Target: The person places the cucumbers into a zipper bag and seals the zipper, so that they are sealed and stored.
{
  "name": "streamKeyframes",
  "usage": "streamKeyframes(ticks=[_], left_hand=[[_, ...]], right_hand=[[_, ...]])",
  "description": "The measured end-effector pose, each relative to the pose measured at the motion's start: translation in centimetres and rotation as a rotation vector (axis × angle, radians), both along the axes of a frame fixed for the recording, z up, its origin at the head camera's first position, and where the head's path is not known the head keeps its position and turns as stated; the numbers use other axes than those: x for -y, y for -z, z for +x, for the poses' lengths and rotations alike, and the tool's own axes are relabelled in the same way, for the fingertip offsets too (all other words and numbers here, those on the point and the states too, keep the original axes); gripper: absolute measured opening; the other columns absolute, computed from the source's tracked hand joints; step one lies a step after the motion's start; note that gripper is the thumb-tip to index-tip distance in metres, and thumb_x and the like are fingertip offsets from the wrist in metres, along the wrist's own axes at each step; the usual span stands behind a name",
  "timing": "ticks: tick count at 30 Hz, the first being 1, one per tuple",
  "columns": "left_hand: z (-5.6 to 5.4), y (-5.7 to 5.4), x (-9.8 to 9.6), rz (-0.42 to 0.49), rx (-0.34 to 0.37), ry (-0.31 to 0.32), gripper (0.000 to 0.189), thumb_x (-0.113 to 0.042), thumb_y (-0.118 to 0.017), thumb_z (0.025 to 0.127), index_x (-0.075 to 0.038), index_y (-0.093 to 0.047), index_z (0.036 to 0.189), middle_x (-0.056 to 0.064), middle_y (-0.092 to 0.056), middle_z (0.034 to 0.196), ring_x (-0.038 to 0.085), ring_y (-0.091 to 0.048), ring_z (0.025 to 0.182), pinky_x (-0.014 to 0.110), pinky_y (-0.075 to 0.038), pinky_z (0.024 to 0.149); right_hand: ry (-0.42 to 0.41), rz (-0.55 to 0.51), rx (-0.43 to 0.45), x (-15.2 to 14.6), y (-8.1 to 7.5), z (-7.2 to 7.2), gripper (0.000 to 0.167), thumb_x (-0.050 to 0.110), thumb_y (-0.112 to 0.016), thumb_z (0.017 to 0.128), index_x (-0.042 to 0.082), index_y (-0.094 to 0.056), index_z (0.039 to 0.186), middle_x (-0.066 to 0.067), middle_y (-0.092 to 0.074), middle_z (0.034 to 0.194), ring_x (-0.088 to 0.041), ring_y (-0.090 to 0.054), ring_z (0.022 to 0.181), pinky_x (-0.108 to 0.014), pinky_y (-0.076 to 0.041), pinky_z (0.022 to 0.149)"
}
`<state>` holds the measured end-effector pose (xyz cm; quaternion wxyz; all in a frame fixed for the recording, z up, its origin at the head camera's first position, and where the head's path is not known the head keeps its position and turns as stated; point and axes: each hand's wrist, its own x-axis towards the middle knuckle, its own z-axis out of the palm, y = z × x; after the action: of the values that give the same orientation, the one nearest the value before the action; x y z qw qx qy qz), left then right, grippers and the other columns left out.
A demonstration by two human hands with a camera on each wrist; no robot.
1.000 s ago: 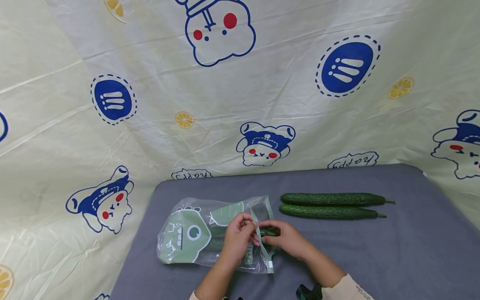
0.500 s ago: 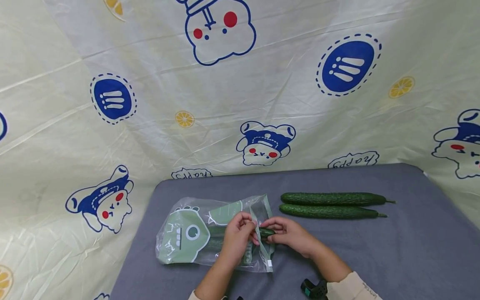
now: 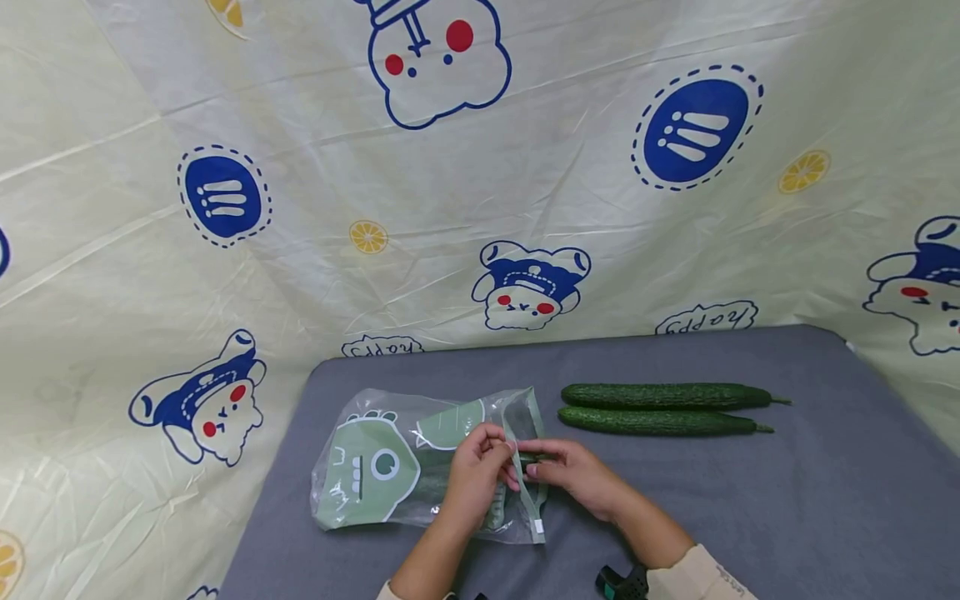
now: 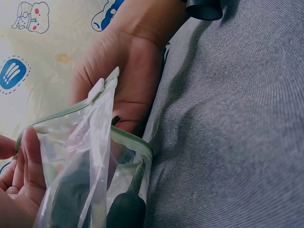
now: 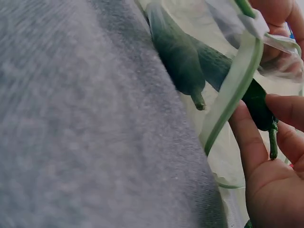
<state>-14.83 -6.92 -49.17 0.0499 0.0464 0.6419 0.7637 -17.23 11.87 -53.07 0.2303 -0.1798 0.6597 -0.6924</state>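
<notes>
A clear zip bag (image 3: pixel 405 521) with green cartoon print lies on its side, its mouth facing right and a white slider (image 3: pixel 537 527) at the near corner. My left hand (image 3: pixel 474 471) pinches the rim of that mouth. At the opening, my right hand (image 3: pixel 581 477) holds the stem end of a cucumber (image 5: pixel 259 107) between thumb and fingers; the rest of it lies inside the bag. Another cucumber (image 5: pixel 178 61) is seen through the plastic in the right wrist view, wholly within the bag. The left wrist view shows a cucumber stem end (image 4: pixel 127 209) behind the plastic.
Two more cucumbers, a far one (image 3: pixel 663 396) and a near one (image 3: pixel 660 422), lie side by side behind my right hand, stems pointing right. Grey cloth covers the table (image 3: pixel 825 500). A printed curtain (image 3: pixel 300 283) hangs along the back and left.
The held cucumber has slid slightly left into the bag, and less of its end shows. My right hand shifted a little back and forth beside the mouth. The left hand stays put.
</notes>
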Motion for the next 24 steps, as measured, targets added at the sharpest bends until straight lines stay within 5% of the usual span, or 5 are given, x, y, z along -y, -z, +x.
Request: streamKeyframes(ticks=[8, 24], left_hand=[[0.2, -0.3, 0.2, -0.003, 0.005, 0.004, 0.022, -0.002, -0.057, 0.095, 0.016, -0.048, 0.105, 0.001, -0.056, 0.075, 0.01, -0.057, 0.054, 0.022, -0.056, 0.05], [0.1, -0.1, 0.0, -0.015, -0.001, 0.007, 0.021, -0.001, -0.057, 0.094, 0.015, -0.049, 0.105, 0.001, -0.056, 0.074, 0.01, -0.057, 0.054, 0.023, -0.056, 0.05]], right_hand=[[0.058, 0.052, -0.035, 1.1, 0.2, 0.0, 0.043, 0.007, -0.063, 0.096, -0.012, -0.052, 0.133, -0.026, -0.065, 0.126, -0.008, -0.07, 0.093, -0.026, -0.061, 0.078], [0.068, 0.009, -0.056, 0.8, 0.6, -0.2, 0.039, 0.007, -0.058, 0.1, -0.014, -0.054, 0.132, -0.027, -0.063, 0.129, -0.006, -0.071, 0.096, -0.023, -0.06, 0.089]])
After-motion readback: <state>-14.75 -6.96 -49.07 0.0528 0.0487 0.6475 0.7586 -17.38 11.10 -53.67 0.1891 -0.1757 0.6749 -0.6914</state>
